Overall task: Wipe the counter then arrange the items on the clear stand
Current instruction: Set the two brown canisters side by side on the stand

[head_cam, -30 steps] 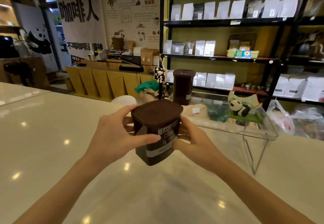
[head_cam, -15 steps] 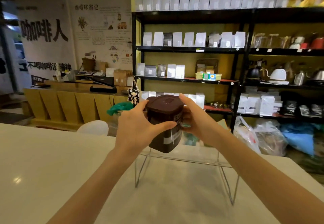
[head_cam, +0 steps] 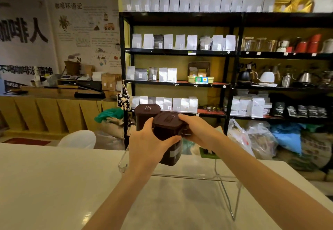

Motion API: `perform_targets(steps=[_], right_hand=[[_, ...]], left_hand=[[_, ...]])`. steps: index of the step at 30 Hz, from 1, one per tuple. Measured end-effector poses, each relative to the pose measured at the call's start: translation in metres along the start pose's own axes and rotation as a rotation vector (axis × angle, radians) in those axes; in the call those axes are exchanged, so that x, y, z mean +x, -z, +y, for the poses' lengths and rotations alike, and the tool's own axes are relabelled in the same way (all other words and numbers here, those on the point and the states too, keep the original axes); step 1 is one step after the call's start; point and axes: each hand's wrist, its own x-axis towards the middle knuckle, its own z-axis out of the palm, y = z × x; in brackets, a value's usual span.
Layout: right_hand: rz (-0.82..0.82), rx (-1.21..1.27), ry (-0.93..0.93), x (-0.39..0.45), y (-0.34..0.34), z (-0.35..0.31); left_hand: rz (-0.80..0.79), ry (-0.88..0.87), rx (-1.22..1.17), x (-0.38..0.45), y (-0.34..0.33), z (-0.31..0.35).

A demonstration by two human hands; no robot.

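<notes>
The left hand (head_cam: pixel 147 139) and the right hand (head_cam: pixel 198 132) are both clamped on a dark brown cocoa tub (head_cam: pixel 168 138), one on each side, with the left thumb crossing its front face and the right fingers wrapped round its upper right edge near the lid. The tub is tilted, its lid leaning toward the camera and to the right, and its base hangs at the front edge of the clear stand (head_cam: pixel 194 176); whether the base touches the stand's top cannot be told. A pale label band shows on the tub's lower front. Just behind and to the left of it a second brown tub (head_cam: pixel 146 114) stands upright at the stand's left end, partly hidden by the left hand. At the stand's right part, behind the right wrist, a green base (head_cam: pixel 207 155) of some small item shows, the rest of it covered by the arm. The stand rests on thin bent legs on the white counter (head_cam: pixel 54 184), near its far edge. Beyond the counter a black shelving unit (head_cam: pixel 230 67) carries rows of white pouches, kettles and jars, with bags heaped at its foot.
</notes>
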Motion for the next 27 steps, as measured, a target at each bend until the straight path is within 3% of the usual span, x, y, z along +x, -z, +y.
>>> perform_targets(steps=[21, 27], right_hand=[[0.121, 0.056, 0.042, 0.052, 0.001, -0.003], [0.151, 0.113, 0.037, 0.063, 0.002, -0.003]], left_hand=[[-0.153, -0.093, 0.398, 0.03, -0.03, -0.003], [-0.043, -0.277, 0.222, 0.035, -0.024, -0.018]])
